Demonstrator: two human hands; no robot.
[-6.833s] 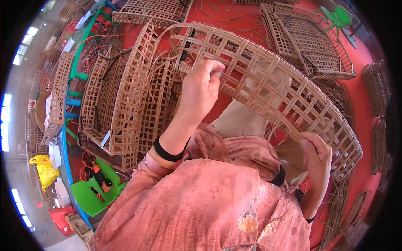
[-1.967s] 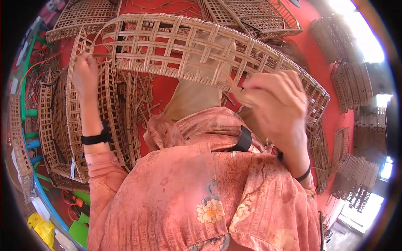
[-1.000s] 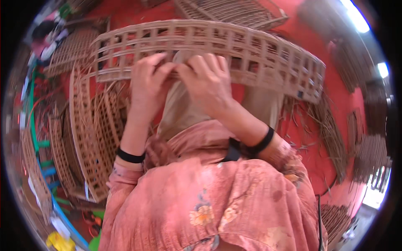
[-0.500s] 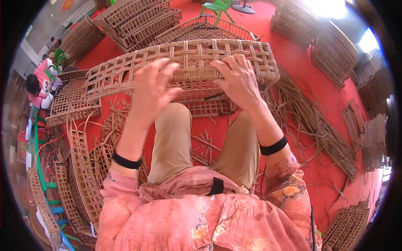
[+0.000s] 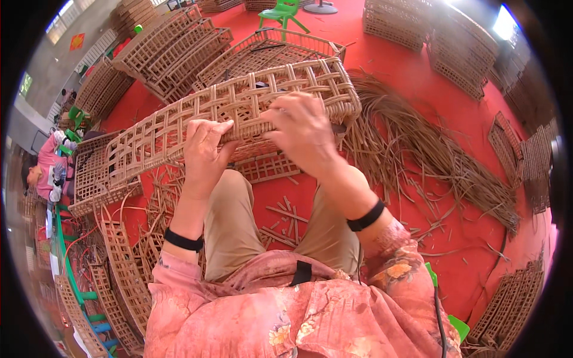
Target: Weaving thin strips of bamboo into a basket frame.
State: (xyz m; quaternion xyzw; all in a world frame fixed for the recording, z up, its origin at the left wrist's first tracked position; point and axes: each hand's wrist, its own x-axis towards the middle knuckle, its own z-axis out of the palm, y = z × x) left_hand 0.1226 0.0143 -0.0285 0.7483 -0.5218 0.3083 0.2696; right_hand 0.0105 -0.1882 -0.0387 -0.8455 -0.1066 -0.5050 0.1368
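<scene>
A long brown woven basket (image 5: 161,128) lies tilted on its side in front of my knees, its open lattice facing up. My left hand (image 5: 206,143) is closed at the basket's near edge, thumb and forefinger pinching the thick rim around its middle. Farther right, my right hand (image 5: 304,134) is over the same edge, near the basket's right end. Its fingers are bent and smeared by motion, so whether they grip anything is unclear. Both wrists carry black bands.
A bundle of long brown strips (image 5: 441,155) spreads over the red floor (image 5: 453,280) at right. Cut pieces (image 5: 286,221) lie between my knees. Stacked baskets (image 5: 173,53) stand behind, beside a green chair (image 5: 283,15). A co-worker (image 5: 48,170) sits at far left.
My left hand has come down from an open, blurred pose to pinch the rim. The right hand has shifted left along the edge. The whole view has swung, moving the scene leftward.
</scene>
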